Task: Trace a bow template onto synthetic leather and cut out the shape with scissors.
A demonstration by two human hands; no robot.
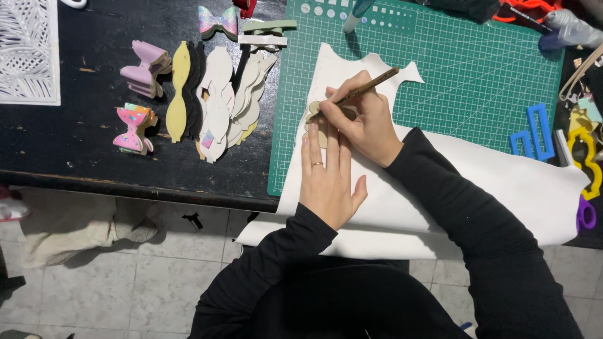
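Fig.: left hand lies flat w/ fingers spread, pressing a tan template onto the white sheet so it cannot slip, while the right hand pinches a brown pen w/ tip at the template's edge, apparently tracing. The sheet rests partly on the green cutting mat and overhangs the dark surface toward the person. Left of the mat lie cut bow shapes and finished bows, kept off the work area.
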